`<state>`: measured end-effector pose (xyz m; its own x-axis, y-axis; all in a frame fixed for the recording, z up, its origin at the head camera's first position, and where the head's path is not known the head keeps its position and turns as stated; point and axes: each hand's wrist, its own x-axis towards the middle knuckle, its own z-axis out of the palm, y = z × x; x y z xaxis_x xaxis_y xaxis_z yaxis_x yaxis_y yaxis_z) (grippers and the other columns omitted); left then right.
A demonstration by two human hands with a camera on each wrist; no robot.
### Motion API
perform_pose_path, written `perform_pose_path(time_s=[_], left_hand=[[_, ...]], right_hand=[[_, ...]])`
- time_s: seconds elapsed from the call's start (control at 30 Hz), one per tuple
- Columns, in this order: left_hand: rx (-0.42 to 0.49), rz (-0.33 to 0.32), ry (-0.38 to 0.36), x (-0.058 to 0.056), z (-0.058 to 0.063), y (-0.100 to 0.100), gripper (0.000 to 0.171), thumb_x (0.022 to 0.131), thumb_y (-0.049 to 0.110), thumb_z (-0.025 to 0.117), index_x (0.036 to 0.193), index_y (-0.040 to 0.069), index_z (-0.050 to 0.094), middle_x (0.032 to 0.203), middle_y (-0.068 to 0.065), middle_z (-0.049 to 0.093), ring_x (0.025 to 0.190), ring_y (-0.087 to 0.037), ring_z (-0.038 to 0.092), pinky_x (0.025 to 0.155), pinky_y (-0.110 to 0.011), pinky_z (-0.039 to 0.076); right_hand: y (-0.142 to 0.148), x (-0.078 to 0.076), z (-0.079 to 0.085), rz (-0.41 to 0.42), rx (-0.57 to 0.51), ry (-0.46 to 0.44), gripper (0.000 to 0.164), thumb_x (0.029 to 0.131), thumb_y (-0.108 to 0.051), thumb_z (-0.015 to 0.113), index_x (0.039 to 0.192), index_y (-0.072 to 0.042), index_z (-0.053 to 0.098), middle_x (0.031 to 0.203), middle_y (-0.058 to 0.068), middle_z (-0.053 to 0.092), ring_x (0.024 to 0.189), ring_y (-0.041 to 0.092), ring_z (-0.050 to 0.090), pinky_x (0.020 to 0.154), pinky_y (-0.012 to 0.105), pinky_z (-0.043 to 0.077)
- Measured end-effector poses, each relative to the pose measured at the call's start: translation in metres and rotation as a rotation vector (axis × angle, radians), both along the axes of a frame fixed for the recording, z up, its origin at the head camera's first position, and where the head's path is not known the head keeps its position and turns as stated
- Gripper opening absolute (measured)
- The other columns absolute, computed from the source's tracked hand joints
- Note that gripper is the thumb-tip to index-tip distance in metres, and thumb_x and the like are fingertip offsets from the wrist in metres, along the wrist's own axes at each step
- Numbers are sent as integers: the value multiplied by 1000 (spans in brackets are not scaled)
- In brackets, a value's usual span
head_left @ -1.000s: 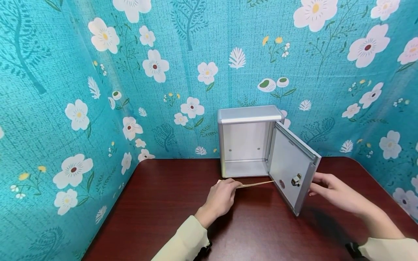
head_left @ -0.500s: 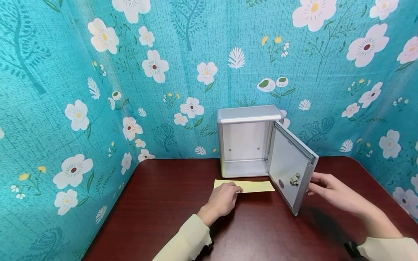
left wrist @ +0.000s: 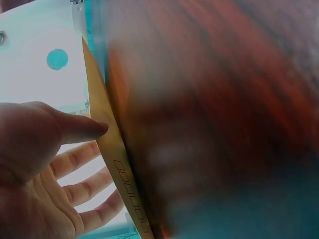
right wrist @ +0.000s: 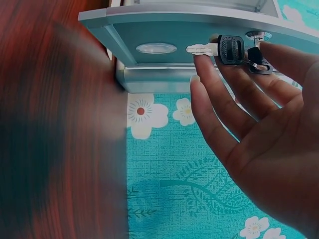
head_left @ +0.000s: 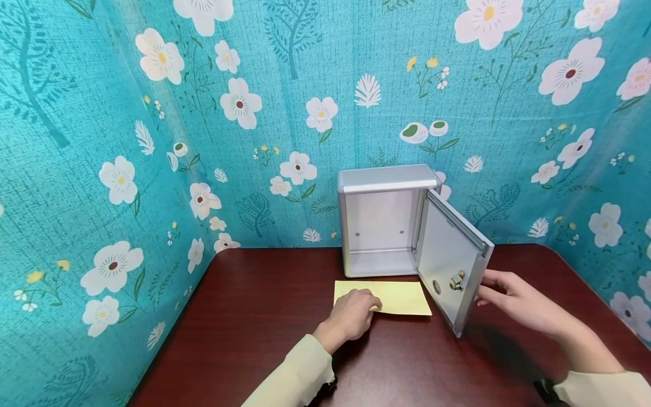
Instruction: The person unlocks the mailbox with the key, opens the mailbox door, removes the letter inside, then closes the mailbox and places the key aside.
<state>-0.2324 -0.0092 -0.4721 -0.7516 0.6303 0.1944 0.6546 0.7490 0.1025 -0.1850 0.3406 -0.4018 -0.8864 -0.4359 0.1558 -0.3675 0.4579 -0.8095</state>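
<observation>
My left hand [head_left: 352, 314] pinches the near left part of a yellow envelope [head_left: 404, 298], which is tilted in front of a silver metal box [head_left: 390, 175]. In the left wrist view the thumb lies on the envelope [left wrist: 107, 134], fingers behind it, and a row of printed red squares shows. The box's door [head_left: 450, 249] stands swung out to the right. At its outer face my right hand [head_left: 524, 299] pinches a black-headed key [right wrist: 255, 54] in the lock [right wrist: 258, 36]. A second key [right wrist: 217, 49] hangs from the same ring across the fingers.
The box stands at the back of a dark red wooden table [head_left: 254, 328]. Flowered turquoise cloth [head_left: 285, 141] hangs behind and along both sides. On the door's inner face are a latch [head_left: 458, 281] and a round window [head_left: 436, 287].
The left hand has drawn the envelope slightly nearer and tipped it, so its broad face now shows instead of a thin edge. The door has swung slightly leftward with the right hand.
</observation>
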Motion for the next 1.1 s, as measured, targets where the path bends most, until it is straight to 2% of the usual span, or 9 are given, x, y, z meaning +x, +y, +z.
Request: perform_pose_path(time_s=[0.1,0.17,0.27,0.4,0.5,0.83,1.1], left_hand=[[2,0,-4,1,1,2,30,86,4,72,105,25,80,102,8,72,94,-18,68,69,-30,55],[-1,0,-10,1,0,4,30,86,4,71,105,26,80,102,8,71,94,-17,68,69,-29,55],[-5,2,-17,2,-1,5,31,86,4,71,106,26,80,103,9,71,94,-17,67,69,-29,55],[-11,7,-21,2,-3,7,30,87,5,72,107,27,79,105,9,71,94,-17,67,69,-30,55],[-16,11,-27,1,-4,7,30,88,6,72,109,27,79,107,9,71,94,-17,67,68,-30,55],[-46,-12,-54,4,1,4,30,87,7,76,111,24,79,112,6,68,93,-19,63,64,-28,52],[-24,2,-87,2,-2,3,39,81,-2,73,111,24,78,117,6,66,97,-19,61,62,-28,50]], right_hand=[[-1,0,1,-2,7,-17,41,106,-8,53,143,9,50,128,22,65,97,13,70,77,29,60],[-2,-1,1,1,9,-27,40,107,-8,52,143,9,51,128,27,63,97,13,70,77,29,60],[-3,-1,0,14,-3,-30,38,107,-8,51,142,8,52,128,24,65,98,14,71,78,31,60],[-4,-1,-1,31,-22,-24,38,108,-8,50,142,9,52,126,7,70,98,15,72,78,32,61],[-4,-1,-2,34,-25,-22,39,108,-7,50,143,10,50,125,2,70,97,15,72,78,32,61],[-7,-2,0,65,-21,-23,37,108,-6,48,142,9,52,125,17,68,98,17,72,78,31,60],[-11,-2,1,81,-27,-32,35,109,-6,47,141,7,53,126,23,67,98,18,72,79,32,60]])
